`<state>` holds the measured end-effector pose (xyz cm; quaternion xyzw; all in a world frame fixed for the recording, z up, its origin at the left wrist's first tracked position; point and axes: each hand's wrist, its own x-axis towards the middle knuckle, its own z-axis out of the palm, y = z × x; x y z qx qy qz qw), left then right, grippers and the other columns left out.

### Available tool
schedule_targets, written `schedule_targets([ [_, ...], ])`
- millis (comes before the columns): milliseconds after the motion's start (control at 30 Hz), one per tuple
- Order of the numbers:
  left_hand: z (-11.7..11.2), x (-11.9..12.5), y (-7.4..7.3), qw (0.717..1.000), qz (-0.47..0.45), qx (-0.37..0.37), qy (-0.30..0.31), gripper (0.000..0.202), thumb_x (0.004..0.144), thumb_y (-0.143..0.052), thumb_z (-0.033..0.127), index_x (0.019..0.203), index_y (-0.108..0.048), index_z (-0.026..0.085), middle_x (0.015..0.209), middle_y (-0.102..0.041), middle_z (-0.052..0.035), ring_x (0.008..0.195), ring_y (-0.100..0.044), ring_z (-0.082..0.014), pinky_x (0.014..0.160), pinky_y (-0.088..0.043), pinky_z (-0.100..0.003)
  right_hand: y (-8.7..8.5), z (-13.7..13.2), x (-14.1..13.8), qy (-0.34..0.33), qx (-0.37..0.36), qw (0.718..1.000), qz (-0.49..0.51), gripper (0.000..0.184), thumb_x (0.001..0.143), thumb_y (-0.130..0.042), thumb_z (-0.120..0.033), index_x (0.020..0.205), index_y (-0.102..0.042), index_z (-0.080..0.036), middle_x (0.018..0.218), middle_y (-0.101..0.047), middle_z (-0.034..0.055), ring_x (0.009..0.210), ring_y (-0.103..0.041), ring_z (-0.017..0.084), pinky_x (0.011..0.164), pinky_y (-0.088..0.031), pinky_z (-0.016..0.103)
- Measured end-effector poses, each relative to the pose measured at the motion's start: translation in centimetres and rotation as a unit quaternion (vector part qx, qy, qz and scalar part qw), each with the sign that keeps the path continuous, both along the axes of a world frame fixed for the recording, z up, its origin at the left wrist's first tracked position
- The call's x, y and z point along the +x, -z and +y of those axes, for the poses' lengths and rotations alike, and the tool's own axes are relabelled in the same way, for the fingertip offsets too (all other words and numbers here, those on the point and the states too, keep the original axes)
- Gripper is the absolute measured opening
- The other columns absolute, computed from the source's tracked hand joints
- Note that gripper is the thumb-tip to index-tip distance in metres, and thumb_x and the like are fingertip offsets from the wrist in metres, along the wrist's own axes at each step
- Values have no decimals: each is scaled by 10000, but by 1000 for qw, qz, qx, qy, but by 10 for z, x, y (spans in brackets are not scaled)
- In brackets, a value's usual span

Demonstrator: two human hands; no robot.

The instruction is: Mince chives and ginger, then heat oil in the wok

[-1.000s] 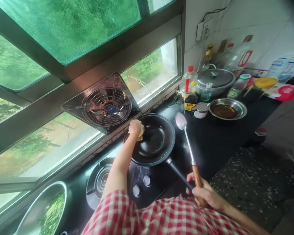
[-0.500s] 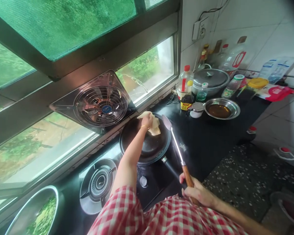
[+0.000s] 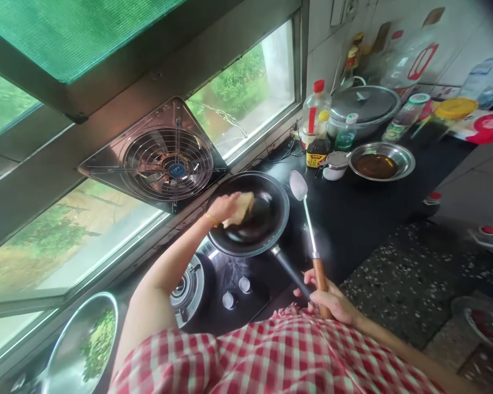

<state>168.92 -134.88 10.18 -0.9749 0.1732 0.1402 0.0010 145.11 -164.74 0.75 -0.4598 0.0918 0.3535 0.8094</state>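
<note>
I am pressing my left hand [image 3: 224, 207], closed on a pale cloth [image 3: 241, 208], inside the black pan [image 3: 267, 219] on the stove. My right hand [image 3: 326, 298] is gripping the pan's handle and a ladle [image 3: 299, 187] together; my checked sleeve is hiding its palm. Bottle labels behind the pan are unreadable.

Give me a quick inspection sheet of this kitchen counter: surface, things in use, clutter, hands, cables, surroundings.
Surface: black counter with gas stove.
Things in use: black pan, pale cloth inside it, steel ladle.
Clutter: sauce bowl, bottles, lidded pot, bowl of greens.
Hands: left hand presses the cloth in the pan; right hand grips pan handle and ladle together.
Cables: wires by the sill.
Surroundings: window, exhaust fan, tiled wall.
</note>
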Motion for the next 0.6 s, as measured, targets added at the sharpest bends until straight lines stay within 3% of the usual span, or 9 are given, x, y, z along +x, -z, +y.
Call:
schedule_targets([
  [100, -1, 38, 13, 990, -108, 70, -63, 431, 869, -375, 262, 1294, -443, 236, 1121, -559, -129, 1113, -452, -295, 913, -344, -449, -2, 2, 0, -7, -14, 1000, -3, 315, 615, -537, -210, 891, -387, -231, 812, -657, -5, 500, -558, 102, 535, -423, 267],
  [200, -18, 53, 46, 983, -85, 108, -120, 421, 850, -402, 227, 1256, -467, 321, 1135, -505, -111, 1106, -442, -292, 885, -356, -450, -5, 3, 0, -1, -29, 1000, -5, 307, 619, -531, -221, 892, -392, -229, 811, -659, -4, 511, -561, 105, 536, -424, 266],
  [267, -31, 46, 69, 986, -50, 97, -127, 451, 821, -429, 179, 1244, -476, 328, 1137, -485, -102, 1095, -449, -279, 885, -364, -430, -6, 3, 1, 3, -34, 999, -2, 307, 612, -530, -223, 887, -393, -227, 804, -660, -3, 511, -563, 109, 531, -424, 267],
  [367, -45, 11, 87, 997, 28, 32, -71, 432, 767, -451, 110, 1153, -567, 267, 1070, -529, -80, 1045, -493, -244, 924, -355, -387, -7, 3, 3, -3, -27, 1000, 3, 319, 602, -537, -220, 886, -392, -228, 778, -655, -11, 489, -553, 108, 518, -421, 268],
  [467, -47, -34, 82, 975, 186, -104, -65, 417, 708, -472, 97, 1069, -620, 243, 939, -605, -41, 910, -568, -205, 849, -419, -319, -8, 4, 5, 1, -24, 1000, 13, 323, 601, -541, -225, 884, -386, -233, 744, -646, -21, 469, -538, 105, 505, -417, 268],
  [533, -38, -52, 67, 917, 329, -197, -114, 395, 669, -515, 130, 1036, -633, 212, 827, -636, -30, 766, -604, -189, 718, -465, -288, -8, 4, 4, 7, -17, 1000, 17, 320, 602, -542, -233, 879, -381, -232, 735, -642, -20, 465, -534, 103, 497, -415, 266],
  [600, -23, -50, 46, 854, 421, -269, -144, 345, 623, -577, 151, 960, -650, 151, 776, -651, -46, 694, -613, -185, 648, -474, -278, -8, 3, 4, 8, -7, 1000, 15, 322, 605, -543, -241, 877, -372, -231, 737, -641, -18, 460, -533, 102, 490, -409, 262],
])
